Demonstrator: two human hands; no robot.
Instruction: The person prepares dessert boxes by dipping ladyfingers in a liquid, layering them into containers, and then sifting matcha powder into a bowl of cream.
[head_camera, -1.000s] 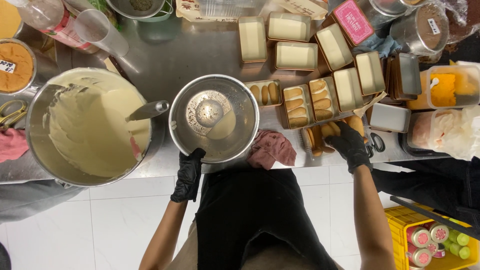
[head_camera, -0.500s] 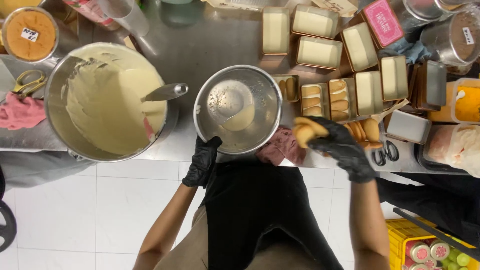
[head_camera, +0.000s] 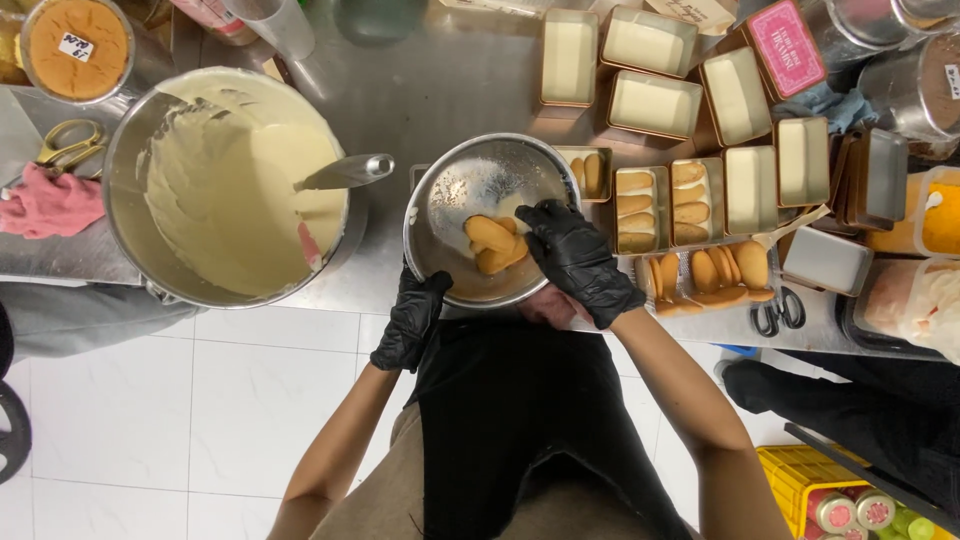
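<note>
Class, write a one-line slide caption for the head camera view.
Gloved right hand lowers finger biscuits into a small metal bowl steadied by the left hand, beside a big bowl of cream.

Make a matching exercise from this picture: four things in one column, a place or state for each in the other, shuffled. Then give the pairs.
Things:
1. Right hand
2. Left hand
3. Spoon
4. Scissors

Places or states:
A. Handle sticks out of the big bowl of cream
B. Grips the near rim of the small bowl
C. Lies at the left, by the pink cloth
D. Holds biscuits inside the small bowl

Pairs: 1-D, 2-B, 3-A, 4-C
</note>
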